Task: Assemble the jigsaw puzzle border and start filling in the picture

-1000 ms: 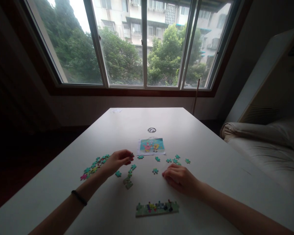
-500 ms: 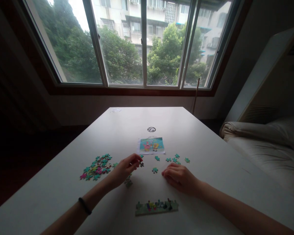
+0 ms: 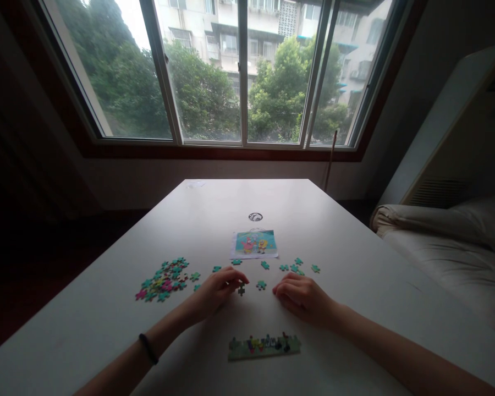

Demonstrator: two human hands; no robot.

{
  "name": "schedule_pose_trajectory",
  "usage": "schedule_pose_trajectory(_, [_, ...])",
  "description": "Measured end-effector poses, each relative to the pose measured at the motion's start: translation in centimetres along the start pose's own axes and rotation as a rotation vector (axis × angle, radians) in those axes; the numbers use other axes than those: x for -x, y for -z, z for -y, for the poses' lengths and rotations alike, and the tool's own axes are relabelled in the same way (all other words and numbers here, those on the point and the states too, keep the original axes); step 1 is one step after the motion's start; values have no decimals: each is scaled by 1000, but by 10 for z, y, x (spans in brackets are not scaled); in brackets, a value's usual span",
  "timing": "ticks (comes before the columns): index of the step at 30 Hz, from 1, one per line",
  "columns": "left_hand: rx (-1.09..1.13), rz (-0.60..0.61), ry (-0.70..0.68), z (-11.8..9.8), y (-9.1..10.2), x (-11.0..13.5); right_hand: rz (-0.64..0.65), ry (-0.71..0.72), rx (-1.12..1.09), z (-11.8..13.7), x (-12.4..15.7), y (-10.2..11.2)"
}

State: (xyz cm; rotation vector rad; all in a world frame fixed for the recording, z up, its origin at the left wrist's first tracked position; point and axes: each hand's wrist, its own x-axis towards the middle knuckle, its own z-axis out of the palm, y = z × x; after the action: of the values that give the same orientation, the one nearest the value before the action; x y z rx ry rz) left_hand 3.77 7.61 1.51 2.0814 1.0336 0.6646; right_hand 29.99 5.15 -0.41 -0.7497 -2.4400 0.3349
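Note:
Between the fingertips of my left hand (image 3: 220, 289) is a dark jigsaw piece (image 3: 241, 289), held just above the white table (image 3: 181, 352). My right hand (image 3: 299, 294) rests on the table with its fingers curled in; whether anything is under them is hidden. A single teal puzzle piece (image 3: 261, 285) lies between the two hands. Nearer to me, a joined strip of puzzle pieces (image 3: 264, 347) shows a green lower edge and colourful figures along its top. Beyond the hands lies a printed cartoon picture (image 3: 256, 243).
A heap of mixed puzzle pieces (image 3: 163, 281) lies to the left. Several loose teal pieces (image 3: 295, 268) are spread at the right, others behind my left hand. A round grommet (image 3: 255, 217) sits farther back. A padded seat (image 3: 445, 247) stands right of the table.
My left hand has moved right and slightly toward me with the piece, uncovering loose pieces behind it. My right hand has stayed in place.

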Motion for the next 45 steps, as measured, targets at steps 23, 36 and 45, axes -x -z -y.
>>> schedule_pose_trajectory(23, [34,-9,13,13,-3,0,12,-2,-9,0,1,0])
schedule_pose_trajectory(36, [-219,-25,-79,10,-7,-3,238,-11,147,6,-8,7])
schedule_pose_trajectory(45, [-313,-51,-290,16,-20,-5,316,-17,116,8,-9,10])
